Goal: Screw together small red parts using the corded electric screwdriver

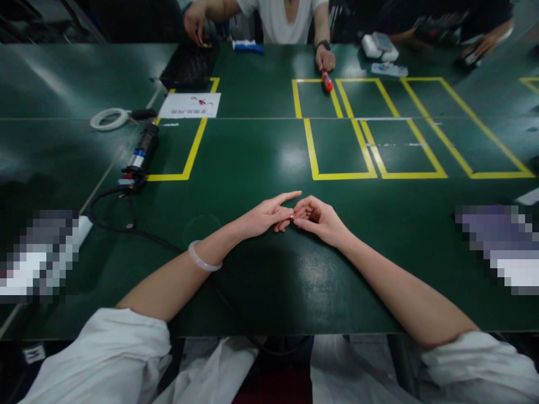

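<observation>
Red and silver at the fingertips: holding a tiny red-and-silver part (292,217) in the bare left grip (267,216), thumb pressed down, index finger stretched out straight. Meeting it from the right with the bare right grip (322,221), thumb and curled fingers narrowed about the part; cannot tell a pinch there from a mere touch. Placed over the glossy green counter (261,280), in its near half, about midway along the near edge. Wearing a pale, translucent bangle (204,258) on the left forearm. Beneath that forearm, a black cable (155,236) leading to a black cylindrical tool (142,147) with blue and white bands. Just beyond, a white ring-shaped coil (109,119) and a white printed sheet (187,106). Ahead and rightward, yellow tape outlines (345,176) in a row toward the right edge. At the far edge, a person in a white top (290,19), with one hand (196,22) above a black tray (185,70), the other hand (325,58) touching a rounded red object (327,82). Farther right along that edge, a white boxy device (381,47).
</observation>
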A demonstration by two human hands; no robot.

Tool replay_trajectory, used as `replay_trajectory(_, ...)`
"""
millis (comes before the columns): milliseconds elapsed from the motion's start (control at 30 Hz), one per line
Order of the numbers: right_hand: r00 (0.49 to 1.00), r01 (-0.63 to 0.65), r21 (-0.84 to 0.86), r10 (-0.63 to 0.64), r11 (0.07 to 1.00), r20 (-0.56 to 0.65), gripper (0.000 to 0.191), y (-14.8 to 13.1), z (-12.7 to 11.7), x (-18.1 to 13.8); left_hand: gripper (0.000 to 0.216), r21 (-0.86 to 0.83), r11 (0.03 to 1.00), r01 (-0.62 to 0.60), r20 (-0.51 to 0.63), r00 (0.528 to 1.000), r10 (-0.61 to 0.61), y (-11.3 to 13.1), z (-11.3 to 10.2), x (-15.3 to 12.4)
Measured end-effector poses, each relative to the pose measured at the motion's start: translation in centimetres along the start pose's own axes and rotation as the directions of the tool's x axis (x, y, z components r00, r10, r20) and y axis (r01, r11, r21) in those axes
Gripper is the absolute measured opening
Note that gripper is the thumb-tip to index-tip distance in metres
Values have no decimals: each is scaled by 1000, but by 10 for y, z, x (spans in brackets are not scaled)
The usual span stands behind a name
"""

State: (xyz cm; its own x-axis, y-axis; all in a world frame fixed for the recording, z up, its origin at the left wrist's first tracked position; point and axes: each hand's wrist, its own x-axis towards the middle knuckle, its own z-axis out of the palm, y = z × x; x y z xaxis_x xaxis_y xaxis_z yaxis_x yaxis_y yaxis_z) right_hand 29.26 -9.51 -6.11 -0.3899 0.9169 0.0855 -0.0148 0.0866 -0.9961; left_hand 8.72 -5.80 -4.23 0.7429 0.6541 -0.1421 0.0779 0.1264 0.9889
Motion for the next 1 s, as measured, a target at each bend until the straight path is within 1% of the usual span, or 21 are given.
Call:
replay_trajectory(133,999,31,-116,-33,993,-13,25,-2,-1,-1,71,-18,1000,-6,-12,1000,6,-2,2,1)
replay_trajectory(233,997,54,-198,-62,979,-36,22,-3,-3,-2,67,-86,996,-3,-41,999,0,-4,2,1)
replay_trajectory(333,992,88,-275,-108,958,-59,19,-4,-6,-3,54,-141,990,20,-59,998,-28,-5,1,1)
replay_trajectory(433,986,123,-339,-154,933,-66,16,-4,-8,-3,38,-120,992,28,-73,997,-36,-4,2,1)
replay_trajectory(567,979,163,-436,-201,885,-43,13,-6,-8,-3,35,-57,998,20,-64,998,-24,-1,3,2)
replay_trajectory(633,976,176,-473,-216,863,-32,12,-6,-7,-3,35,-51,999,18,-71,997,-22,-1,4,2)
replay_trajectory(733,980,156,-463,-195,873,-39,15,-6,-6,-3,37,-66,998,10,-85,996,-15,-3,5,3)
replay_trajectory(900,998,36,-296,-51,955,-42,17,0,-7,-2,33,-44,999,0,-108,994,-5,-5,6,1)
replay_trajectory(1000,999,8,-244,-20,970,-45,19,2,-9,-1,31,-21,1000,-10,-117,993,7,-5,8,1)
